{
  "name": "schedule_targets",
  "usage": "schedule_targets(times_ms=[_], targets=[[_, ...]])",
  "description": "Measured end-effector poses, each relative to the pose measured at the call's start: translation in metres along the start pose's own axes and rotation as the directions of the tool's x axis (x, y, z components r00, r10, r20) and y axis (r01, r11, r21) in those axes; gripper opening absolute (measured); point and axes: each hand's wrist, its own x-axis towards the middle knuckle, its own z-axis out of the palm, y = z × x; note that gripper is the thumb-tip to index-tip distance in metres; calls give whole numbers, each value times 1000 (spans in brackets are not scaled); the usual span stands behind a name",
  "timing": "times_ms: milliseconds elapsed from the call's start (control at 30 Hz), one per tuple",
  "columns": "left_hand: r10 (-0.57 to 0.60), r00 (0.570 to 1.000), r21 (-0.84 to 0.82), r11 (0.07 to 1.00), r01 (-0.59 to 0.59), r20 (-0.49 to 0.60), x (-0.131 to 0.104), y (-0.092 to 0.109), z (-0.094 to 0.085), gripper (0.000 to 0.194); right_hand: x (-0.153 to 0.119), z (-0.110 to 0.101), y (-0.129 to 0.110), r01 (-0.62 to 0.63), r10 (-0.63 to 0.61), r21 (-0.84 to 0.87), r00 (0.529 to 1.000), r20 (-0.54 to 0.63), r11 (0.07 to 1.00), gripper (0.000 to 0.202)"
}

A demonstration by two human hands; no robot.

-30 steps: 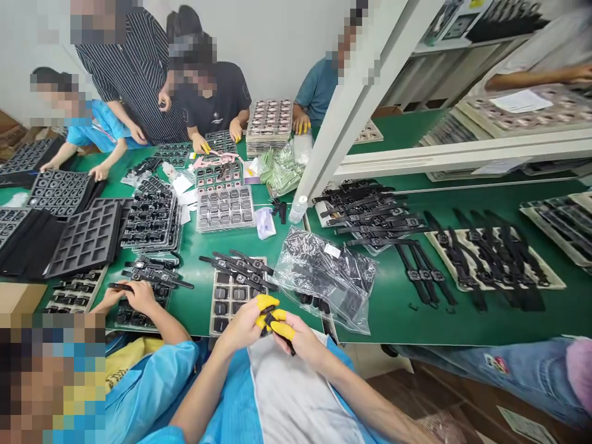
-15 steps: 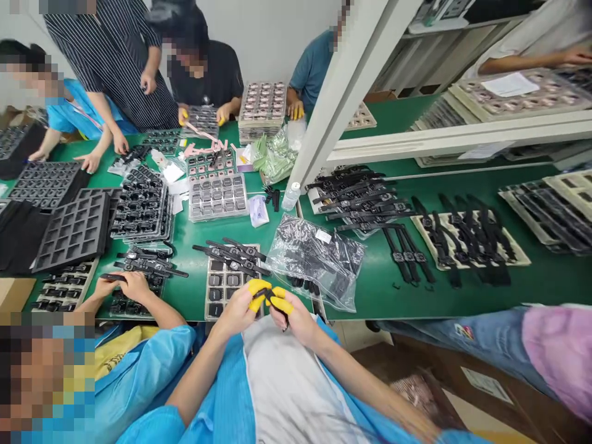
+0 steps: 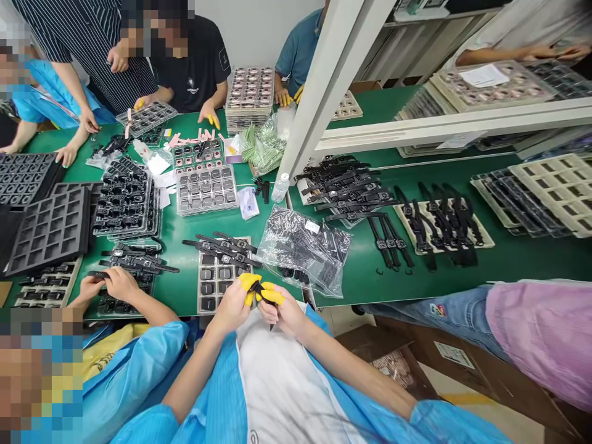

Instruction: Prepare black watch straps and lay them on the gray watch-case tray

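My left hand, with yellow finger covers, is closed on one end of a black watch strap in front of my chest. Pinching the same piece from the other side is my right hand, also in yellow finger covers. A dark tip pokes out below the right fingers; whether a watch body is attached is hidden. Just beyond my hands, at the table's near edge, a cream tray holds square black watch cases. Several black watches with straps lie across its far end.
A clear plastic bag of black straps lies right of the tray. Watches cover another tray farther right. A white post rises from the green table. At my left, a co-worker's hands hold a dark piece; other people work across the table.
The whole view has shifted, so the table's things sit farther left and slightly higher. My hands stay together on the strap, fingers slightly moved. Across the table, a co-worker's tray is now raised and tilted.
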Motion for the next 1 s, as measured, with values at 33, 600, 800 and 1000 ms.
schedule_targets(times_ms=[33,600,800,1000], targets=[[-3,1000,-6,1000,3,12,0,1,-1,52,0,1,-1,2,-1,26,1000,-12,1000,39],[-127,990,-187,973,137,64,0,-1,-14,38,5,-4,7,20,-28,-121,998,-64,992,43],[-458,831,-620,763,184,-316,7,-6,4,30,5,-8,6,-112,115,-233,993,0,966,48],[-564,638,-660,743,115,-524,20,-9,-38,33,0,-19,-3,-127,97,-395,991,-96,910,50]])
